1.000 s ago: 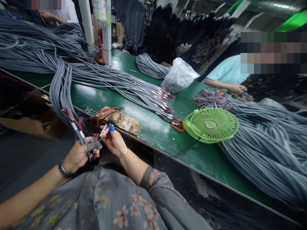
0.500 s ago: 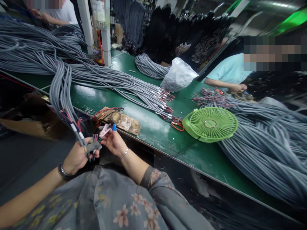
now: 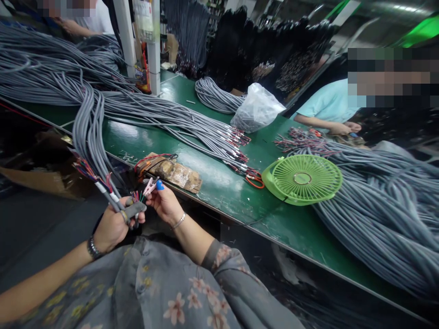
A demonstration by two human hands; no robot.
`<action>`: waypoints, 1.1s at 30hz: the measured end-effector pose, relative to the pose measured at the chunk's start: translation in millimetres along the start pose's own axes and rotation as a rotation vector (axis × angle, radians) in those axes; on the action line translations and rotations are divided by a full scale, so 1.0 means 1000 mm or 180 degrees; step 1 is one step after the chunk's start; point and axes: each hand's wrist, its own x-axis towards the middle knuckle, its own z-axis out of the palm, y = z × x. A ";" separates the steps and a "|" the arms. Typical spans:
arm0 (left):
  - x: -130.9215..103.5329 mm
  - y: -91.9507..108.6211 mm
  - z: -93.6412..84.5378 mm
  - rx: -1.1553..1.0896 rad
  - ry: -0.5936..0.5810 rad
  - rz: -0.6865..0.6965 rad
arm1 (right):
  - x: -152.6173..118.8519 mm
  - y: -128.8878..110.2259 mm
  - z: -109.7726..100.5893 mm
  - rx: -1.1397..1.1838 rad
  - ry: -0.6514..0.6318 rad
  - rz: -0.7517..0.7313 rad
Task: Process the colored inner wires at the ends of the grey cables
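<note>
My left hand (image 3: 115,224) is closed around a bundle of grey cables (image 3: 111,196), with grey covers on some of its fingers. Thin coloured wires (image 3: 137,196) fan out of a cable end at its fingertips. Farther up the bundle, red and blue wire ends (image 3: 85,169) stick out past white sleeves. Just to the right, my right hand (image 3: 166,204) has a blue cover on its thumb tip and pinches a pale pink clip (image 3: 150,186) beside the coloured wires. Whether the clip touches a wire is too small to tell.
A wooden block (image 3: 181,177) with wires lies at the green table's (image 3: 219,196) edge. Grey cables (image 3: 164,112) run across the table. A green fan (image 3: 302,178), a plastic bag (image 3: 257,107) and a large cable pile (image 3: 373,214) lie rightward. Two people sit across.
The held cables' red and blue wire ends have swung slightly left and down. The blue-covered thumb has come down a little closer to the pink clip. Both hands keep their grip.
</note>
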 end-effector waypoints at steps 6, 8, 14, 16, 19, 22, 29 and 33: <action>0.003 0.001 0.005 -0.0087 0.0163 -0.0179 | 0.010 0.003 -0.001 0.0169 -0.0034 0.0212; 0.003 0.001 0.006 -0.0081 0.0164 -0.0179 | 0.011 0.005 0.000 0.0214 0.0053 0.0202; 0.001 -0.002 0.002 0.0005 0.0105 -0.0134 | 0.008 0.006 0.002 0.0228 0.0092 0.0231; -0.002 -0.003 -0.001 0.0015 0.0082 -0.0114 | 0.006 0.003 0.001 0.0223 0.0003 0.0312; -0.007 -0.004 -0.006 0.0059 0.0043 -0.0064 | 0.002 -0.002 0.000 0.0275 -0.0096 0.0453; -0.009 -0.004 -0.009 0.0066 0.0060 0.0006 | 0.000 -0.005 -0.001 0.0256 -0.0113 0.0422; -0.005 0.000 -0.001 -0.0068 0.0199 -0.0013 | -0.004 -0.002 0.000 -0.0029 0.0060 0.0038; -0.003 0.003 0.005 -0.0154 0.0240 -0.0041 | -0.002 0.003 -0.003 -0.0472 0.0445 -0.0535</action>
